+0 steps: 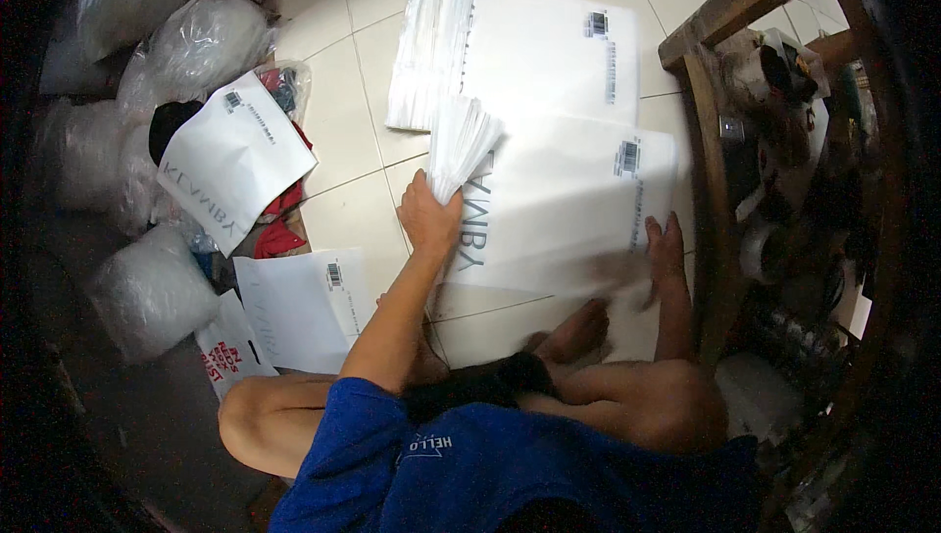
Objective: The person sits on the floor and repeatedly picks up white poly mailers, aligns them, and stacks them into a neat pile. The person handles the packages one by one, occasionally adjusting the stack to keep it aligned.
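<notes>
My left hand [431, 215] is closed around a gathered sheaf of white plastic strips [463, 141], which look like the folded edges of packaging bags and fan out beyond my fist. Right beside it, a flat white plastic packaging bag [559, 180] with dark lettering and a barcode spreads across the floor. At that bag's right edge is my right hand [667, 249], slightly blurred, its fingers extended and apart. Farther off lies another white packaging bag [559, 43], with pleated white plastic edges [426, 53] stacked along its left side.
To the left, loose white bags [235, 156] [299, 308] lie over red cloth [279, 239] and near clear plastic bundles [162, 293]. A wooden frame [711, 141] with cluttered items stands at the right. My crossed legs [627, 401] border the tiled floor [343, 151].
</notes>
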`<state>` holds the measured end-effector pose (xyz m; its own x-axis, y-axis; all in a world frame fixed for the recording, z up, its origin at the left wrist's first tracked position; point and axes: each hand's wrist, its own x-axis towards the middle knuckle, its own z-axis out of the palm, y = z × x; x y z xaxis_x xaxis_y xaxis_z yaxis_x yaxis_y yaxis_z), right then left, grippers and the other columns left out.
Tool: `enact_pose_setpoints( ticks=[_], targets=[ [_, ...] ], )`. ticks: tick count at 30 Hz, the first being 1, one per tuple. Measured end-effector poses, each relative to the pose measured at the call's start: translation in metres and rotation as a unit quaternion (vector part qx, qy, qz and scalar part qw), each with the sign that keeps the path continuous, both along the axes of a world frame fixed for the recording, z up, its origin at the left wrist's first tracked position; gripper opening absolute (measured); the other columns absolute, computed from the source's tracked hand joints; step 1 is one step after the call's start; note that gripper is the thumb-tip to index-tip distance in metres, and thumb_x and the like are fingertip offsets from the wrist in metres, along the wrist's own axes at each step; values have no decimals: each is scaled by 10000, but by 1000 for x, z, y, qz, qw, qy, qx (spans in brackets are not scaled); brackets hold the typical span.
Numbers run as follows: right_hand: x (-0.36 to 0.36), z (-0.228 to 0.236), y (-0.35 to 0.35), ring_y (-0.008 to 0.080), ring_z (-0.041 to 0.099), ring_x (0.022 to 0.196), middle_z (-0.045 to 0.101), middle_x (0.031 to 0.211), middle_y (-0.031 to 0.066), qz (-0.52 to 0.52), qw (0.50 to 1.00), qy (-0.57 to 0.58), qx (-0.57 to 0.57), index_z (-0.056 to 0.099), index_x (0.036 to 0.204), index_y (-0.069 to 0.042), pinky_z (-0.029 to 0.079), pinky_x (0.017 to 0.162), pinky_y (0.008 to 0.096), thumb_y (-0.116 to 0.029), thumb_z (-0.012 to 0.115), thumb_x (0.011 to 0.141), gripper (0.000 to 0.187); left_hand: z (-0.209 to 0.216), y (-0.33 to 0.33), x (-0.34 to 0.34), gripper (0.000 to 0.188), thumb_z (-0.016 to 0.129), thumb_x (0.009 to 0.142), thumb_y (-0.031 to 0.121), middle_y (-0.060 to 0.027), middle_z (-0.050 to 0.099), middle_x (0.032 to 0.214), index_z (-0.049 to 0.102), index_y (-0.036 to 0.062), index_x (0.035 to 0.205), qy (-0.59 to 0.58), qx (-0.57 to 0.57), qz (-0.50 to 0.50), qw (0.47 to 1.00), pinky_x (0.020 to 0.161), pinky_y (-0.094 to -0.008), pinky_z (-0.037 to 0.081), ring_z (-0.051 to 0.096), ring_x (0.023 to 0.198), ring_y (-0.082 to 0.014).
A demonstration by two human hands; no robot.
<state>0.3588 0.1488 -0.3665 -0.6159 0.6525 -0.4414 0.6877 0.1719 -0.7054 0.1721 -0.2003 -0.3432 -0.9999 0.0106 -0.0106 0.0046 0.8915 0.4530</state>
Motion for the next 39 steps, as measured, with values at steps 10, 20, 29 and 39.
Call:
enact_pose_setpoints(
  ticks=[10,20,29,39],
  targets=[
    [-25,56,-20,253,501,1111,531,1220,158,-53,990,38,-124,425,1299,32,364,990,354,-220,528,919,467,-8,-4,-16,614,727,681,337,-247,507,1053,524,-38,1123,-46,8,-21,999,887,-472,411,491,1015,-398],
    [5,-26,2,226,528,1041,564,1143,138,-13,993,112,-22,462,1243,22,396,946,360,-182,519,914,392,1,6,-28,700,760,651,348,-272,535,1032,464,-102,1098,-153,27,-20,988,900,-476,423,512,997,-420],
    [-4,3,-6,254,532,1053,560,1150,174,1,997,78,21,462,1231,46,393,952,358,-188,519,907,403,23,11,-30,730,766,671,314,-272,569,1011,361,-80,1133,-211,132,-33,968,882,-425,450,565,978,-389],
    [-6,1,-5,356,521,1039,558,1070,218,34,992,79,92,517,1159,51,402,923,443,-207,570,872,390,23,2,-30,672,701,700,315,-276,591,1072,391,-65,1161,-217,159,-23,963,866,-408,464,600,992,-371]
  ],
)
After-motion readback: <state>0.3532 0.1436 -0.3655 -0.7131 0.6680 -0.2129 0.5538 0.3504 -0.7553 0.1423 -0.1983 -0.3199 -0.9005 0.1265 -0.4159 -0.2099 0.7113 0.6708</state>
